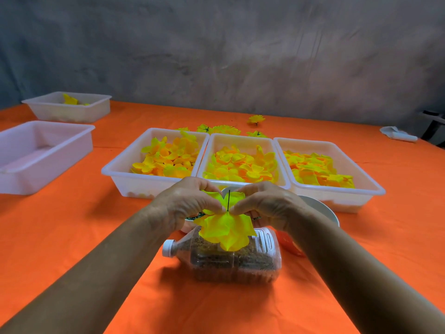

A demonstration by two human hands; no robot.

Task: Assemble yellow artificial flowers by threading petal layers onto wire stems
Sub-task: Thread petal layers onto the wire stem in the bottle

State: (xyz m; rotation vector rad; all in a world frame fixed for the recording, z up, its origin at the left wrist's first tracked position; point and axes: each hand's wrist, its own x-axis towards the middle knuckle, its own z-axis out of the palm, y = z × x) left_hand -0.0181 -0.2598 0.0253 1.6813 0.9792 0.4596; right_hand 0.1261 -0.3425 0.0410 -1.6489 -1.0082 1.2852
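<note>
Centre of the frame, low: a bright yellow fabric petal layer point(226, 227), soft and creased, threaded on a thin dark wire stem point(229, 200) standing upright through its middle. Pinched from both sides — left hand point(190, 203) on the left, right hand point(267, 204) on the right, fingertips curled onto the fabric just beside the wire, petals hanging below the knuckles. Beneath them, a clear plastic bottle point(231, 259) lying on its side, white cap to the left, packed with brown granules; behind the hands, two white round bowls point(322, 208), partly hidden. Across the middle, three white translucent plastic trays point(154, 184) side by side, each heaped with loose yellow-orange petals. Upper left, two more such trays — the nearer point(45, 155) bare inside, the farther holding a few petals. Behind the row, several finished yellow flowers point(256, 119) on the smooth orange tablecloth point(72, 213).
</note>
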